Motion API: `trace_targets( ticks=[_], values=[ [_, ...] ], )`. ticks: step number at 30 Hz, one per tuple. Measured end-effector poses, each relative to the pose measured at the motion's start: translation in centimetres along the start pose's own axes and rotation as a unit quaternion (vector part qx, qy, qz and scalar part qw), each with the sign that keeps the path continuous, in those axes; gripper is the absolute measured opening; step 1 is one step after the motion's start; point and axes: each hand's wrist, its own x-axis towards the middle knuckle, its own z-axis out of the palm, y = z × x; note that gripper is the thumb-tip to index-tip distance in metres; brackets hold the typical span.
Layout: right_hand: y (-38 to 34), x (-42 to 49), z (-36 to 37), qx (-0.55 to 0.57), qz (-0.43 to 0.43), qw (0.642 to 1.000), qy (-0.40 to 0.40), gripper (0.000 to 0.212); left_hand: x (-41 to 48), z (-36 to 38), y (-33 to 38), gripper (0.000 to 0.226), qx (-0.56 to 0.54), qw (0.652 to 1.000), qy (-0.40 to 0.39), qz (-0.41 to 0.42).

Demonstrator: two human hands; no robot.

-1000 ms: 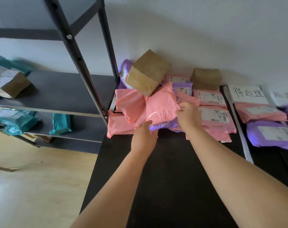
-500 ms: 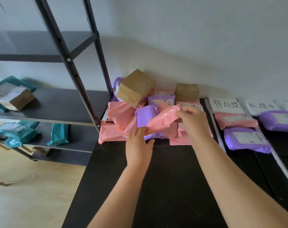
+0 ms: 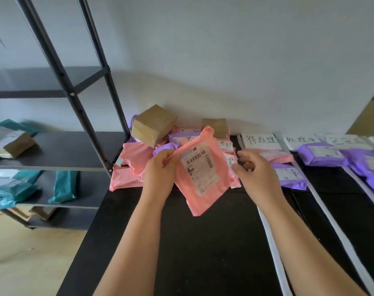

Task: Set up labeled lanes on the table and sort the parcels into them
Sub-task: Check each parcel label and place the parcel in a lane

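Note:
A pink mailer bag (image 3: 203, 178) with a white barcode label hangs above the black table (image 3: 203, 253), label side toward me. My left hand (image 3: 159, 171) pinches its upper left edge. My right hand (image 3: 256, 174) hovers just right of the bag with fingers loosely curled, holding nothing. Behind it lies a pile of pink and purple mailers (image 3: 134, 159) with two brown boxes (image 3: 153, 124) on top. To the right, white tape strips (image 3: 271, 242) mark lanes headed by handwritten paper labels (image 3: 260, 141), with pink and purple parcels (image 3: 320, 155) lying in them.
A black metal shelf rack (image 3: 75, 107) stands left of the table, holding teal mailers (image 3: 63, 185) and a brown box (image 3: 11, 144). A white wall runs behind the pile. Wooden floor shows at lower left.
The pink mailer came up out of the pile and turned label side toward me. My right hand let go of it and moved right; my left hand now holds it alone.

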Motion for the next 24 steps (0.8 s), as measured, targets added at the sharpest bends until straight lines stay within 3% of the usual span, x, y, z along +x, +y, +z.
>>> trace_targets(
  ticks=[5, 8, 12, 14, 18, 24],
  values=[
    [-0.6, -1.0, -1.5, -0.091, -0.035, 0.995, -0.012, 0.04, -1.0, 0.6, 1.9, 0.023, -0.052, 0.998, -0.04, 0.009],
    [-0.6, -1.5, -2.0, -0.057, -0.046, 0.997, 0.011, 0.019, -1.4, 0.8, 2.7, 0.018, -0.068, 0.996, -0.052, 0.003],
    [-0.4, -1.8, -2.5, -0.008, -0.047, 0.998, 0.039, 0.011, -1.5, 1.3, 3.5, 0.009, -0.075, 0.997, -0.011, -0.004],
    [-0.4, -1.7, -2.9, 0.036, -0.033, 0.997, 0.059, 0.006, -1.6, 1.6, 4.0, 0.02, -0.085, 0.996, 0.017, -0.019],
    [-0.7, -1.7, -3.8, 0.088, -0.02, 0.987, 0.134, 0.021, -2.5, 2.5, 4.3, 0.042, -0.066, 0.996, 0.064, -0.018],
    [-1.5, -1.9, -4.4, 0.144, -0.019, 0.974, 0.176, 0.023, -4.0, 4.1, 4.7, 0.034, -0.024, 0.999, 0.028, 0.009]
  ],
)
